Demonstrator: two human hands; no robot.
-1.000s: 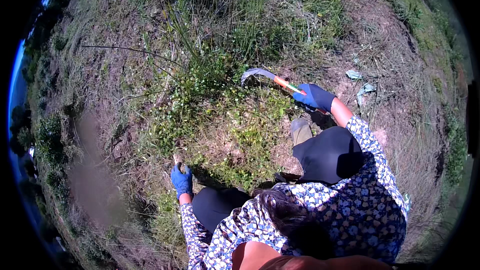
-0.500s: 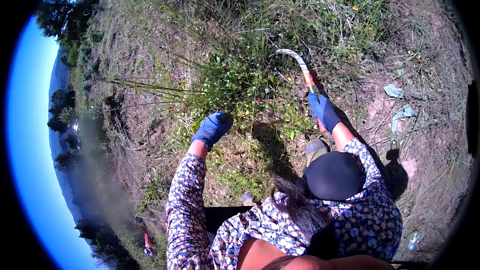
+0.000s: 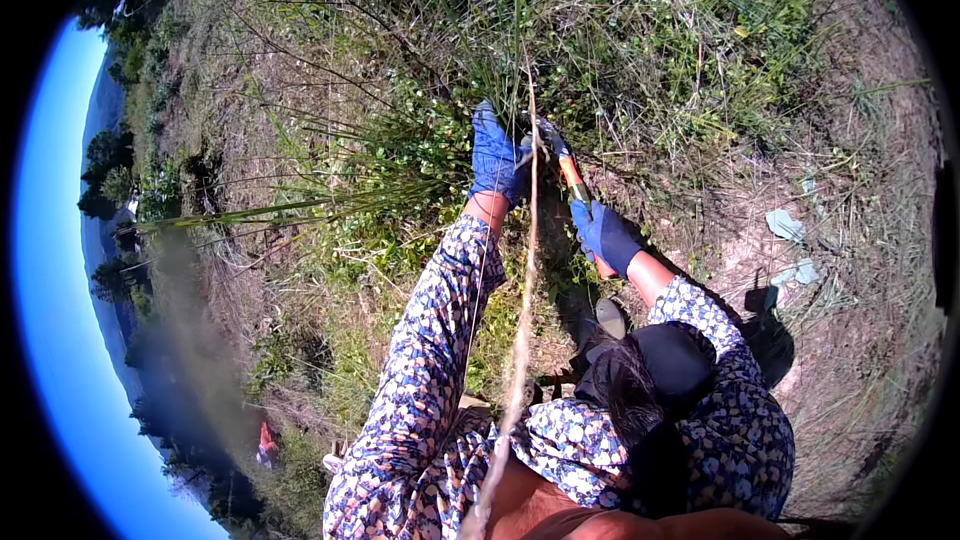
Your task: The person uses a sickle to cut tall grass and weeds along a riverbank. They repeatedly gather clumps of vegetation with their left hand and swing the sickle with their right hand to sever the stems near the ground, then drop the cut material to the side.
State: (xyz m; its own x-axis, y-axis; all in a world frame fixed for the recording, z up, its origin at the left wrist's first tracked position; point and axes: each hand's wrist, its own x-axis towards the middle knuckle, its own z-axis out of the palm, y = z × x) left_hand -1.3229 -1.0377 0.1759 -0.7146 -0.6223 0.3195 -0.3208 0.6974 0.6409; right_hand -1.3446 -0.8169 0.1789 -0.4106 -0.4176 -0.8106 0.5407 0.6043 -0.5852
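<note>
My left hand point(image 3: 496, 155), in a blue glove, reaches forward into a tall clump of grass. Its fingers are closed around green grass stems point(image 3: 518, 35) that rise past it. My right hand point(image 3: 606, 237), also gloved in blue, grips a sickle point(image 3: 571, 175) by its handle, which has orange parts. The sickle's curved blade lies low against the clump, just right of my left hand, and is partly hidden by stems. A long dry stalk point(image 3: 526, 310) runs from beside my left hand back toward me, passing in front of my left sleeve.
Leafy green weeds point(image 3: 400, 160) grow left of the clump, with more grass point(image 3: 700, 70) to the right. Pale green scraps point(image 3: 785, 225) lie on bare soil at right. My shoe point(image 3: 610, 318) is below my right hand. A red shape point(image 3: 267, 443) shows at lower left.
My left hand has moved forward and right into the grass and closed on stems. My right hand has brought the sickle left, its blade now beside my left hand. The dry stalk has come into view.
</note>
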